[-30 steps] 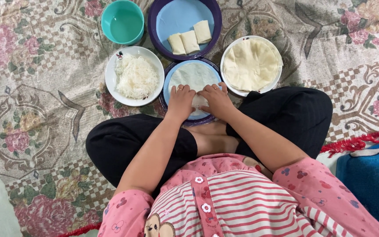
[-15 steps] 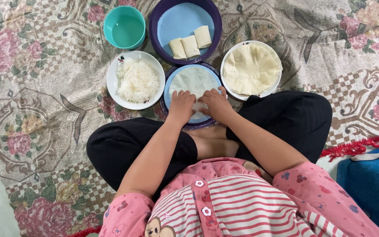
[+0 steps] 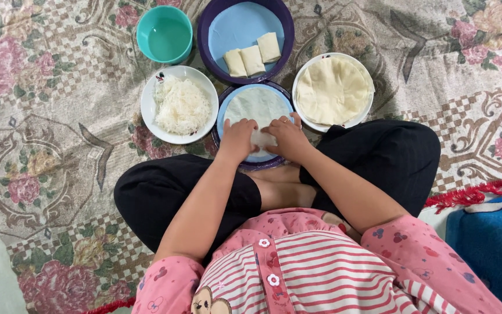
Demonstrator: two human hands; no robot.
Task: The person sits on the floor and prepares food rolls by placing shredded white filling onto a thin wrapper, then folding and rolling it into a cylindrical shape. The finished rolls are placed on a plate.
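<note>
Overhead view from the head camera of a person seated cross-legged on a floral carpet (image 3: 59,134), wearing black trousers and a pink striped top. The left hand (image 3: 237,139) and the right hand (image 3: 286,136) lie side by side on the near edge of a thin, pale round wrapper (image 3: 257,104), which is spread flat on a small blue plate with a dark purple rim (image 3: 222,125) directly in front of the crossed legs. Both hands are palm-down with fingers curled over the wrapper's near portion, their fingertips pressing on a folded or rolled part of the sheet between them; whether filling lies under the fold cannot be told. A ring shows on one finger of the right hand. To the left of this plate, just beside it, stands a white plate (image 3: 149,110) holding a heap of white noodles (image 3: 180,106). To the right, also just beside it, a second white plate (image 3: 303,72) carries a stack of pale yellow round wrappers (image 3: 332,90). Beyond the working plate, a larger purple-rimmed blue dish (image 3: 236,26) holds three finished cream-coloured rolls (image 3: 253,57), laid side by side in a slightly slanted row. At the upper left, a teal bowl (image 3: 164,34) contains clear liquid. A blue cloth (image 3: 495,238) and a red fringe (image 3: 472,192) border the carpet at the right edge.
</note>
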